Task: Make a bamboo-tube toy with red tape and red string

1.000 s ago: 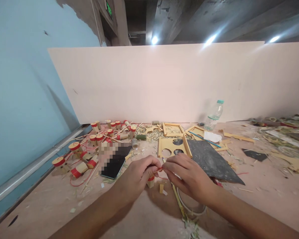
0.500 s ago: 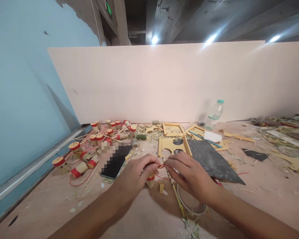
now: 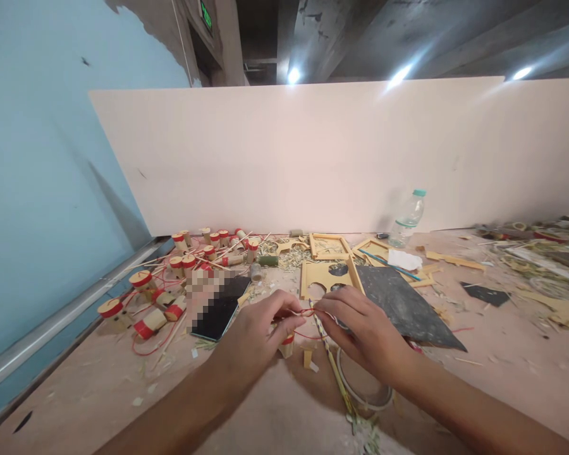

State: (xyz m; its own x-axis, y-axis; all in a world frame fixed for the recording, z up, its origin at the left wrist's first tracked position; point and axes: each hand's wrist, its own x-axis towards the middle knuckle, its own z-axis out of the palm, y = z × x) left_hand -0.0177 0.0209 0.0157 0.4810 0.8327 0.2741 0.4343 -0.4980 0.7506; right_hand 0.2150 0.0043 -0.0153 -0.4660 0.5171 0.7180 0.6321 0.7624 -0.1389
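Note:
My left hand (image 3: pixel 260 335) and my right hand (image 3: pixel 360 332) meet just above the workbench, fingertips pinched together. Between them runs a thin red string (image 3: pixel 304 314), looped near the top of a thin bamboo stick (image 3: pixel 329 357) that slants down toward me. Under my left fingers a small bamboo piece with a red band (image 3: pixel 287 345) shows; I cannot tell whether it rests on the table or hangs from the string. Both hands pinch the string.
A dark phone (image 3: pixel 218 314) lies left of my hands. Several red-banded bamboo pieces (image 3: pixel 146 319) with red string are scattered at the left. Wooden frames (image 3: pixel 327 278), a dark slate sheet (image 3: pixel 403 306), a plastic bottle (image 3: pixel 408 220) and a tape ring (image 3: pixel 365 388) lie nearby.
Both hands rose slightly and drew a little apart, so the red string now shows as a loop between the fingertips and more of the bamboo stick is uncovered.

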